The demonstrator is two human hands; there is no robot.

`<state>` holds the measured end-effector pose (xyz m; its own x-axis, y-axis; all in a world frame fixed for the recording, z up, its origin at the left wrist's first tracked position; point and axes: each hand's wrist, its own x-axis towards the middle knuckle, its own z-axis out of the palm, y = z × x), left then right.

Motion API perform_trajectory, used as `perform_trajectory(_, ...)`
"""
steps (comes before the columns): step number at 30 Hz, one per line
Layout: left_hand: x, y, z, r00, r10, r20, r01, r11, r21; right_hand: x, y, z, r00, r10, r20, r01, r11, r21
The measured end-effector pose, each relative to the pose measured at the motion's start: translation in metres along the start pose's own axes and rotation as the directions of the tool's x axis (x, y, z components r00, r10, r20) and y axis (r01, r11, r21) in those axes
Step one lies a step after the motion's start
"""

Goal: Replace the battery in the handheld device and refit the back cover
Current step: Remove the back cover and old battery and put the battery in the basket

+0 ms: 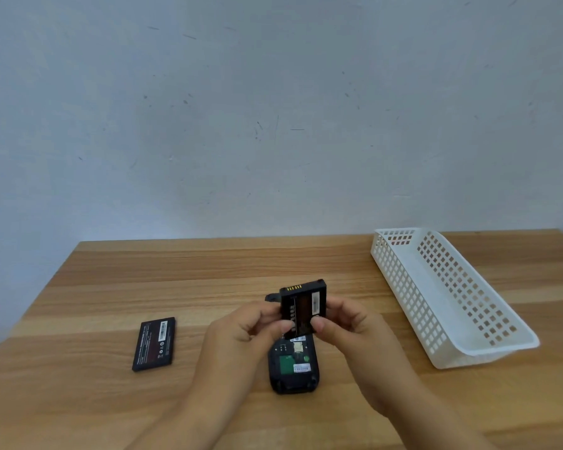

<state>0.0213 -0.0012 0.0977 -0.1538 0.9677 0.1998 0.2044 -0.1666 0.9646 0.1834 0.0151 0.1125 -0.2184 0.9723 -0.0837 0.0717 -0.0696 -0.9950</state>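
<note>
Both hands [251, 329] [345, 319] pinching battery [303, 308] above open handheld device [293, 365]; contacts misaligned, risk of jamming or slipping.

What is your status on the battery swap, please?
Left hand and right hand gripping battery above open device. Second battery lies left. Path unobstructed.

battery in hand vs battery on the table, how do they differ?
The held battery is gripped by the left hand and right hand above the open device, tilted, gold contacts up; the table battery lies flat and untouched, left of the hands. Both are black, rectangular, white-stickered.
</note>
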Motion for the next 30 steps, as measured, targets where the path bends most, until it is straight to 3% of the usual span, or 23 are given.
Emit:
perform_trajectory(3, 0.001, -0.001, 0.003, 0.997, -0.071, 0.04, 0.072, 0.997, -0.019, 0.0, -0.017, -0.014, 0.998, 0.064, 0.004, -0.063, 0.989, 0.136)
perform_trajectory(5, 0.0, -0.011, 0.002, 0.991, -0.107, 0.078, 0.106, 0.994, 0.02, 0.005, -0.036, -0.038, 0.993, 0.064, -0.102, -0.039, 0.973, 0.229)
perform_trajectory(8, -0.009, -0.031, 0.0, 0.97, -0.147, 0.193, 0.076, 0.939, 0.336, 0.021, -0.064, -0.098, 0.929, 0.076, -0.361, 0.028, 0.961, 0.274)
perform_trajectory(12, -0.018, -0.059, -0.002, 0.898, -0.321, 0.301, 0.023, 0.717, 0.697, 0.054, -0.059, -0.166, 0.833, 0.174, -0.526, -0.127, 0.984, 0.125)
perform_trajectory(15, -0.019, -0.074, -0.001, 0.866, -0.407, 0.289, 0.028, 0.618, 0.786, 0.077, -0.031, -0.187, 0.804, 0.251, -0.54, -0.324, 0.945, -0.042)
perform_trajectory(21, -0.018, -0.084, 0.002, 0.842, -0.497, 0.21, 0.13, 0.565, 0.815, 0.103, 0.008, -0.192, 0.73, 0.359, -0.582, -0.534, 0.831, -0.157)
perform_trajectory(26, -0.019, -0.094, -0.003, 0.871, -0.442, 0.216, 0.106, 0.597, 0.795, 0.112, 0.029, -0.195, 0.78, 0.271, -0.565, -0.55, 0.727, -0.411)
perform_trajectory(30, -0.021, -0.104, -0.005, 0.874, -0.431, 0.224, 0.11, 0.625, 0.773, 0.117, 0.041, -0.199, 0.809, 0.231, -0.54, -0.561, 0.578, -0.593)
